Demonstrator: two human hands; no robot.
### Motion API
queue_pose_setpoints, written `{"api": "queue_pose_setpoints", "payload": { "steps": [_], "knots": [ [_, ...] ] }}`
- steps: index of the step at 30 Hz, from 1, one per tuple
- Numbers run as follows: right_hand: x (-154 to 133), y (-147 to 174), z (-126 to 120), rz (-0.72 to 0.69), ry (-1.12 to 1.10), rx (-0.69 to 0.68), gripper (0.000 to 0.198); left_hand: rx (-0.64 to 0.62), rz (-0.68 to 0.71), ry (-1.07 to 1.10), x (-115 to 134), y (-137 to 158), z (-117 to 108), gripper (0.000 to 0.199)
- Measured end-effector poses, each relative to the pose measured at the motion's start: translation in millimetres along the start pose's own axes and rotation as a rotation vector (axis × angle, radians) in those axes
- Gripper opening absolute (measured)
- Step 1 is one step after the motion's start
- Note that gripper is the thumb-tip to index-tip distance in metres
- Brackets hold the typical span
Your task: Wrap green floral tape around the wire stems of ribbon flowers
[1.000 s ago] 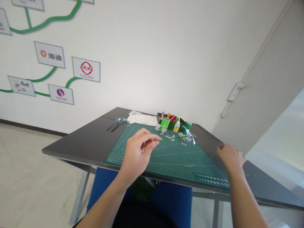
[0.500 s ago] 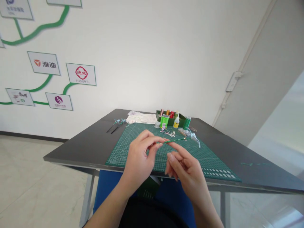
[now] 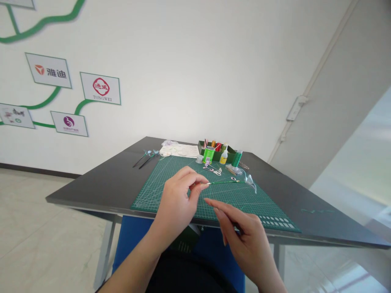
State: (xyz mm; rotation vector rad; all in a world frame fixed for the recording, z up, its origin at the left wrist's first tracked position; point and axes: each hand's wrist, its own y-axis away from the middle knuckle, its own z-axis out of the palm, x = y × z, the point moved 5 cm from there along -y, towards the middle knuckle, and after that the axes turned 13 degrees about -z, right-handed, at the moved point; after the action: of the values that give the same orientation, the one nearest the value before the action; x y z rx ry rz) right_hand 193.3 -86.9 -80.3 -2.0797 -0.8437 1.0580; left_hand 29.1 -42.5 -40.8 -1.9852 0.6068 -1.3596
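My left hand point(image 3: 180, 195) pinches one end of a thin stick wrapped in green point(image 3: 224, 182) between thumb and fingertips. The stick lies level above the mat, pointing right, and carries a pale blue ribbon-like flower point(image 3: 249, 181) at its far end. Below and to the right, my right hand point(image 3: 240, 228) is apart from the stick. Its index finger is stretched out, with the thumb just under it; the other fingers are partly hidden, and I see nothing held there. Beneath both hands spreads a green cutting mat point(image 3: 152, 191).
Scissors point(image 3: 217, 172), a green can point(image 3: 208, 155), a glue bottle point(image 3: 224, 156) and a green thread spool point(image 3: 236, 158) stand behind the hands. A dark green box point(image 3: 232, 156) sits at the back. Two blue-flowered sticks point(image 3: 148, 159) lie left, near white paper point(image 3: 186, 151). Green scraps point(image 3: 317, 211) lie right.
My right hand has drawn down and away from the stick, its index finger leaving it. My left hand keeps its pinch. The whole view has shifted slightly.
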Motion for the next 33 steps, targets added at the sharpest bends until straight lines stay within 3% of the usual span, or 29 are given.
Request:
{"api": "queue_pose_setpoints", "payload": {
  "steps": [5, 9, 13, 17, 26, 33],
  "knots": [
    [-19, -5, -10, -0.047, -0.006, -0.187, 0.034, -0.026, 0.011, -0.026, -3, 1, 1, 0.017],
    [-44, -16, -34, -0.143, 0.009, -0.308, 0.033, -0.040, 0.029, -0.050, -4, 3, 3, 0.017],
    [-63, -45, -69, -0.214, 0.010, -0.328, 0.031, -0.087, 0.060, -0.070, -1, 3, 6, 0.017],
    [-64, -88, -94, -0.146, -0.034, -0.351, 0.026, -0.126, 0.089, -0.079, 2, 4, 8, 0.017],
    [-28, -174, -101, -0.083, -0.264, -0.370, 0.038, -0.206, 0.131, -0.043, 5, 9, 11, 0.016],
    [50, -219, -90, 0.114, -0.349, -0.333, 0.043, -0.267, 0.189, 0.059, 14, 12, 10, 0.017]
  ]
}}
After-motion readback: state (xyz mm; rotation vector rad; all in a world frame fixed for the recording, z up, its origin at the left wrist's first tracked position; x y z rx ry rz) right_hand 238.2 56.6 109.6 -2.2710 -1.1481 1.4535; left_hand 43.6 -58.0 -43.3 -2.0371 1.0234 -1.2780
